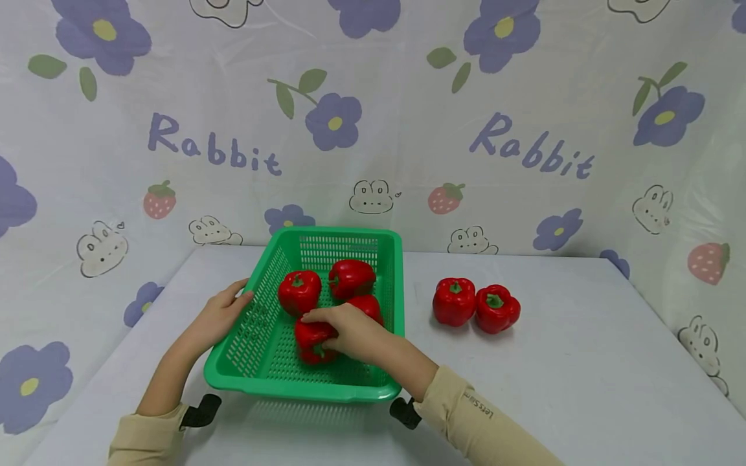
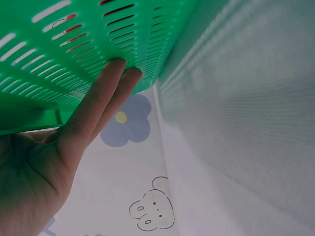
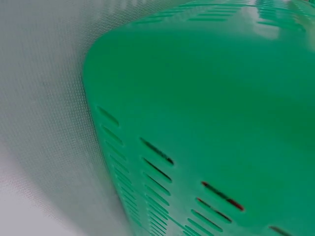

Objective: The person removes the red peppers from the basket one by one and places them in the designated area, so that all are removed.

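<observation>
My left hand (image 1: 218,316) holds the left rim of a green plastic basket (image 1: 303,389). In the left wrist view its fingers (image 2: 96,103) lie straight along the slotted outer wall. Inside the basket, my right hand (image 1: 352,331) grips a red bell pepper (image 1: 307,335), thumb near its green stem and fingers over its top. Another red bell pepper (image 1: 300,292) sits behind it, and one lies on its side (image 1: 353,278) at the back. A further pepper (image 1: 368,305) is partly hidden by my right hand. The right wrist view shows only the basket's outer wall (image 3: 197,98) and the tabletop.
Two more red bell peppers, one on the left (image 1: 454,301) and one on the right (image 1: 497,309), stand side by side on the white table (image 1: 559,388), right of the basket. A patterned curtain (image 1: 396,142) hangs behind the table.
</observation>
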`<state>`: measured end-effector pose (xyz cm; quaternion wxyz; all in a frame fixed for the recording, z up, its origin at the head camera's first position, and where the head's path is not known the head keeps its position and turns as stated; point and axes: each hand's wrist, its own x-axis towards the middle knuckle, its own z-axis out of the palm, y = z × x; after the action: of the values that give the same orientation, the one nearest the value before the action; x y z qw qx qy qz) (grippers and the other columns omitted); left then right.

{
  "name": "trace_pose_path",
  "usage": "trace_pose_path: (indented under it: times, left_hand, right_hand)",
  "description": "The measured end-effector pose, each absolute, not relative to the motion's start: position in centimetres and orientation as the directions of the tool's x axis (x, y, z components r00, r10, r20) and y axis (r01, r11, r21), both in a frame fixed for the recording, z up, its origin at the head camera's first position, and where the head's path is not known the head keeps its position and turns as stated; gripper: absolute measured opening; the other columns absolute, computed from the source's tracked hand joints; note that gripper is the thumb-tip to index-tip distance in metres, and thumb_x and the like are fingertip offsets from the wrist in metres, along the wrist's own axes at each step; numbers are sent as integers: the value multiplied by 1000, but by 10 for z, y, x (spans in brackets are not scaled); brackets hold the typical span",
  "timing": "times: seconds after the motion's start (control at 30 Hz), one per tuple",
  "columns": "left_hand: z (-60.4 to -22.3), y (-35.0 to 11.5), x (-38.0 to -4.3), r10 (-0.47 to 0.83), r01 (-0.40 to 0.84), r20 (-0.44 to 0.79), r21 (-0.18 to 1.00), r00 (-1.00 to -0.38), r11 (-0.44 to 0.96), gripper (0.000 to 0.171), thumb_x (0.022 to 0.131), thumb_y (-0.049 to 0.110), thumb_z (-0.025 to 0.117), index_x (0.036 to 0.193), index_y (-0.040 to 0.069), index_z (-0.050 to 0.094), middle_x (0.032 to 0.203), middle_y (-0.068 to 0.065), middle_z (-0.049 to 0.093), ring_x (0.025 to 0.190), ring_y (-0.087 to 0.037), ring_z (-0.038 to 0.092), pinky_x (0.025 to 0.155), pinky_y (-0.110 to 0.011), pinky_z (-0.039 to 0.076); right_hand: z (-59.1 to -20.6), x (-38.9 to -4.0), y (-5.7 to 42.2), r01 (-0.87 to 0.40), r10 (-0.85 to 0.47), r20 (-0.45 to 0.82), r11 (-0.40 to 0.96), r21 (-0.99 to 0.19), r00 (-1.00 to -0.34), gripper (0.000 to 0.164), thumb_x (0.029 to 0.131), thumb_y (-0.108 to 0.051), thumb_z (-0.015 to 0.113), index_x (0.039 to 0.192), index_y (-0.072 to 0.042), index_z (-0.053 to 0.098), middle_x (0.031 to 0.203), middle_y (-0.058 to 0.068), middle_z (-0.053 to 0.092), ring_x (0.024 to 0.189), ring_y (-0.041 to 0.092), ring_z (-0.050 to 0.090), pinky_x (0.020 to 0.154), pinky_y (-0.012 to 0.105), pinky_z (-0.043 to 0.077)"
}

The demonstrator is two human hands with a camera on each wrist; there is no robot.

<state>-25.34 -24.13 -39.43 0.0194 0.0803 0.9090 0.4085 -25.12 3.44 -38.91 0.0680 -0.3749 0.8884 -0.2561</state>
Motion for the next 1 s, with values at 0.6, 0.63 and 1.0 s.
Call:
trace_pose_path:
  times: [0.6, 0.63, 1.0]
  left_hand:
    - [-395, -239, -253, 166, 133, 33, 760, -986, 636, 58, 107, 32, 35, 151, -4, 25, 119, -31, 63, 90, -25, 70, 71, -32, 55]
    - [-395, -239, -253, 166, 133, 33, 761, -986, 635, 58, 107, 32, 35, 151, -5, 24, 120, -31, 62, 90, -25, 70, 71, -32, 56]
    - [-397, -241, -254, 165, 130, 31, 764, -986, 633, 59, 107, 33, 35, 152, -4, 25, 119, -31, 62, 88, -24, 70, 71, -34, 57]
  right_hand:
    - [-391, -253, 33, -506, -741, -2, 460, -730, -671, 44, 92, -33, 68, 131, -14, 63, 120, 0, 71, 94, 6, 60, 78, 16, 50]
    - [-391, -253, 34, -500, -749, -16, 457, -735, -662, 44, 93, -34, 67, 132, -14, 62, 121, -1, 70, 95, 5, 60, 78, 16, 50]
    - [-391, -252, 34, -462, -840, -162, 435, -773, -518, 68, 84, -21, 77, 145, -17, 47, 138, -1, 57, 120, 6, 52, 90, 19, 50]
